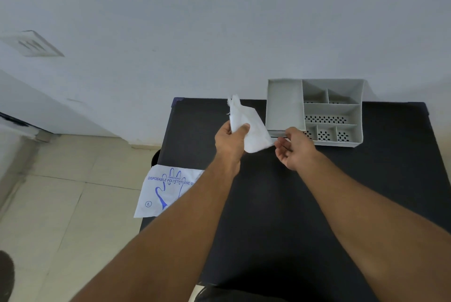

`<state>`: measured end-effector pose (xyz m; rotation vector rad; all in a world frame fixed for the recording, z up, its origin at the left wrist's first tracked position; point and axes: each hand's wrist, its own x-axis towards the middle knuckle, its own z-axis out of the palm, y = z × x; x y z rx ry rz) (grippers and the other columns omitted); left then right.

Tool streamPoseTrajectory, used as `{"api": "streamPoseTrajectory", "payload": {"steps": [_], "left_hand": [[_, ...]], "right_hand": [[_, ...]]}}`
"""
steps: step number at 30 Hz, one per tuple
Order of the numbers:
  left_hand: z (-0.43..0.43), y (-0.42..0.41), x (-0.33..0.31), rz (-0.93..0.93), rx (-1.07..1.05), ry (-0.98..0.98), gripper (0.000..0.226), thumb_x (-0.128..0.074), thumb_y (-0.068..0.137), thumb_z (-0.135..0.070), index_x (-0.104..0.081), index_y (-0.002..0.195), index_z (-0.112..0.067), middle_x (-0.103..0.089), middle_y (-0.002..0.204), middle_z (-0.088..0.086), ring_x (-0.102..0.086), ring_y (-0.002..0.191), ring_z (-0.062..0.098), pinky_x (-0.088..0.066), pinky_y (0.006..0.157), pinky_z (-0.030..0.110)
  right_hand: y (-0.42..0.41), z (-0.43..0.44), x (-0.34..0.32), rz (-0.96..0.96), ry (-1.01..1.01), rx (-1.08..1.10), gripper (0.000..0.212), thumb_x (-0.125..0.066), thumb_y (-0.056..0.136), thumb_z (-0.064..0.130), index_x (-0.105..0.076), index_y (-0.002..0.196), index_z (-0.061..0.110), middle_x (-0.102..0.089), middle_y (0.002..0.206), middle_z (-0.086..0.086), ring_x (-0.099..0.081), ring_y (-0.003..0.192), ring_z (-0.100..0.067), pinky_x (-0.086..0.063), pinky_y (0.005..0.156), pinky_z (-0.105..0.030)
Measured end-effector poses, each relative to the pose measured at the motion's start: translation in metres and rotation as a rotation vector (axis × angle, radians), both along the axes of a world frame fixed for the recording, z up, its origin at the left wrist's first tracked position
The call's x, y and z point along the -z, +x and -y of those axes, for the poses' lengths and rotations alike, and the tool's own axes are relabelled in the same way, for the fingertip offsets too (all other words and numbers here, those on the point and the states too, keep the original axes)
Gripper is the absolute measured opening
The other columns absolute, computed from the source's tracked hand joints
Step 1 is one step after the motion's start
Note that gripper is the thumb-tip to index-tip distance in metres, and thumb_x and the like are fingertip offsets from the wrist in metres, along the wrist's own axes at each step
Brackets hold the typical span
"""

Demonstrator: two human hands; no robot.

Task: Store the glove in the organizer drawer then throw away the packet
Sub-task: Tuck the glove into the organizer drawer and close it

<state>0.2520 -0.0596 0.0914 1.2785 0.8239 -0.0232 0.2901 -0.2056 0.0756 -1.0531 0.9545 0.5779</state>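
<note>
**Between thumb and fingers: a limp glove waiting on a drawer**

Between the thumb and curled fingers of the left hand [231,139] the folded glove [246,126] is being pinched, held up off the black table [268,204]; its loose white end is sticking up past the thumb, and its lower corner is hanging down toward the right hand [294,148]. That hand is sitting palm-up and loosely spread, gripping nothing; its fingertips [288,132] are reaching at the low front edge of the grey organizer [284,104], where the drawer seems to sit, though whether they are touching it I cannot tell.

Judging by the sagging and creasing, the glove is thin plastic film: almost weightless, limp, probably slick; it is likely to unfold or slide if held by an edge alone, so pinching across the folded bundle, as the thumb is doing now, looks the safer hold; squeezing is unlikely to harm it.

Well behind the left fingers, near the forearm, the printed packet [168,192] is lying flat and overhanging the table's left edge; it looks like a light sheet, best pinched at that free edge.
</note>
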Motion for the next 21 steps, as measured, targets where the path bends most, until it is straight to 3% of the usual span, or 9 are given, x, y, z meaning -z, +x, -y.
{"api": "streamPoseTrajectory", "payload": {"steps": [6, 11, 14, 21], "left_hand": [[-0.006, 0.004, 0.004, -0.029, 0.039, 0.032, 0.017, -0.069, 0.092, -0.013, -0.063, 0.103, -0.025, -0.069, 0.108, 0.002, -0.067, 0.105, 0.025, -0.06, 0.088, 0.046], [-0.005, 0.001, 0.003, -0.053, 0.015, 0.011, 0.006, -0.062, 0.096, -0.018, -0.066, 0.096, -0.023, -0.07, 0.099, 0.0, -0.068, 0.097, 0.022, -0.06, 0.079, 0.038], [-0.004, -0.001, 0.002, -0.056, 0.001, -0.004, 0.008, -0.059, 0.098, -0.02, -0.066, 0.1, -0.021, -0.07, 0.099, 0.0, -0.068, 0.095, 0.02, -0.06, 0.073, 0.034], [0.007, -0.014, 0.003, -0.057, -0.007, -0.021, 0.009, -0.056, 0.099, -0.019, -0.064, 0.1, -0.024, -0.068, 0.098, -0.003, -0.067, 0.094, 0.019, -0.06, 0.083, 0.039]], "right_hand": [[-0.017, -0.007, 0.018, -0.058, -0.025, 0.032, 0.023, -0.07, 0.087, 0.033, -0.065, 0.098, 0.013, -0.06, 0.079, -0.001, -0.057, 0.064, -0.013, -0.052, 0.063, -0.029], [-0.046, -0.011, 0.031, -0.096, -0.143, -0.001, 0.025, -0.068, 0.087, 0.035, -0.06, 0.086, 0.011, -0.054, 0.071, -0.001, -0.05, 0.056, -0.013, -0.047, 0.055, -0.028], [-0.059, -0.012, 0.032, -0.114, -0.199, -0.042, 0.026, -0.065, 0.086, 0.036, -0.06, 0.085, 0.011, -0.053, 0.07, -0.001, -0.049, 0.054, -0.013, -0.046, 0.052, -0.027], [-0.085, -0.005, 0.032, -0.127, -0.269, -0.054, 0.023, -0.062, 0.086, 0.034, -0.061, 0.092, 0.012, -0.055, 0.076, -0.002, -0.047, 0.055, -0.013, -0.045, 0.052, -0.027]]}}
